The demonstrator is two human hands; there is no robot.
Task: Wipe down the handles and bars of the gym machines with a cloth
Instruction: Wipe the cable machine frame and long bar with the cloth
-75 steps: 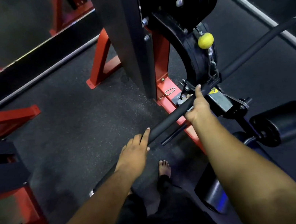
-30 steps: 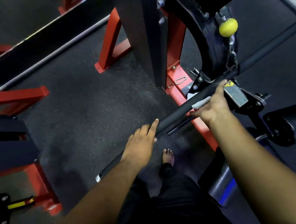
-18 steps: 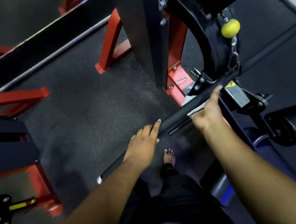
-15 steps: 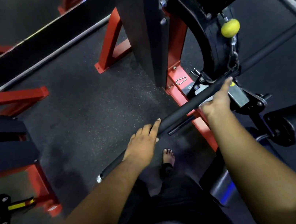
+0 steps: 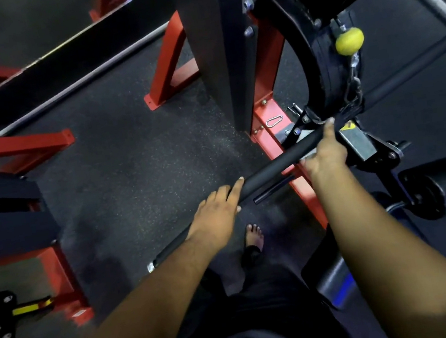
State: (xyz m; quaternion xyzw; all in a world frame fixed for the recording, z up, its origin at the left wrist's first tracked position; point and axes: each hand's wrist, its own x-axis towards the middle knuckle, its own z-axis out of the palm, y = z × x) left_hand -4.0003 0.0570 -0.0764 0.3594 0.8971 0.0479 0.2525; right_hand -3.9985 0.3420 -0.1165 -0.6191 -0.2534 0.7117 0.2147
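We steady long black bar [image 5: 268,169], mid-frame, left hand [image 5: 217,216] fingers straight on it. Right hand [image 5: 325,153] grips pale cloth [image 5: 307,158] around bar near centre. Judged mid-wipe; far right half, other machines left.

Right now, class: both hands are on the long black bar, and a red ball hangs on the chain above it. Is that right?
Not quite. In the head view the ball is yellow, not red. Left hand and right hand are indeed on the long black bar, below the chain.
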